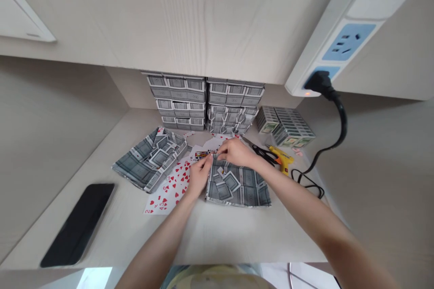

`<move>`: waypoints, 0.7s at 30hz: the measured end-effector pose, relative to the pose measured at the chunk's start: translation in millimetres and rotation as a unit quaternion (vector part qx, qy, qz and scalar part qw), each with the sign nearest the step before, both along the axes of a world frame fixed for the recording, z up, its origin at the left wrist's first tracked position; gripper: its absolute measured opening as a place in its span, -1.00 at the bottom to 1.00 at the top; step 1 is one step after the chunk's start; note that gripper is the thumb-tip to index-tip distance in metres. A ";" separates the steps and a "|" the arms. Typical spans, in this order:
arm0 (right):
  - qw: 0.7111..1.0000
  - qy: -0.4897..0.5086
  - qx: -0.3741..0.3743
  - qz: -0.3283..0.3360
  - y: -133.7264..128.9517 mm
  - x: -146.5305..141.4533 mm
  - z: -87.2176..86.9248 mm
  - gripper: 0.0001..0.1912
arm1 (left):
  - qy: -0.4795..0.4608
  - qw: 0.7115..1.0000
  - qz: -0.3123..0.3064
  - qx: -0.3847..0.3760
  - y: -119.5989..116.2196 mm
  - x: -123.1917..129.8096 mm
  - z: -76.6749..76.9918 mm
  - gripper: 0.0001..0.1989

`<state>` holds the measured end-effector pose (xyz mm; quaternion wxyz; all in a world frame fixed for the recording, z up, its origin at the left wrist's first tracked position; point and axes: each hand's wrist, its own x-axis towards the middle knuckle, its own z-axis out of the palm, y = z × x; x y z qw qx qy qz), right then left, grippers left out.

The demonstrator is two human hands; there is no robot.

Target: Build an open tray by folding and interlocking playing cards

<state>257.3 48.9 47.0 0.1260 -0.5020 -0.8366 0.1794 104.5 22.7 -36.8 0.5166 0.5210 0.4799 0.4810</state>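
Note:
A shallow tray made of playing cards (pixel 249 187) lies in the middle of the table, with a few loose cut card pieces inside. My left hand (pixel 200 174) pinches its far left corner between thumb and fingers. Right beside it, my right hand (pixel 234 151) has its fingers closed on the tray's far edge near the same corner; any small piece between the fingertips is too small to make out. Under and left of my left hand, loose heart cards (pixel 169 189) are fanned out. A second card tray (pixel 139 167) with cut pieces in it sits to the left.
Stacked card-covered boxes (pixel 181 95) stand at the back. Black scissors (pixel 264 153) and a yellow glue gun (pixel 283 159) lie right of my hands, near packed card decks (pixel 291 126). A phone (pixel 79 223) is at front left. A black cable (pixel 342 122) hangs from a power strip (pixel 349 40).

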 end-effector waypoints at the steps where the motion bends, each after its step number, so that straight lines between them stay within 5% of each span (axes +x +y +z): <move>1: 1.000 0.013 0.002 -0.005 -0.3 0.0 -2.0 -0.89 | -0.007 1.000 -0.003 -0.003 0.1 0.2 0.0 -0.64; 12: 0.996 0.059 0.019 -0.057 -10.4 0.7 -16.7 -0.90 | -0.005 1.000 -0.018 0.001 -0.3 1.0 2.9 -0.65; 21: 0.991 -0.109 0.028 -0.072 -19.7 -7.5 -12.8 -0.79 | -0.047 0.997 -0.067 -0.003 -9.3 -1.0 2.5 -0.57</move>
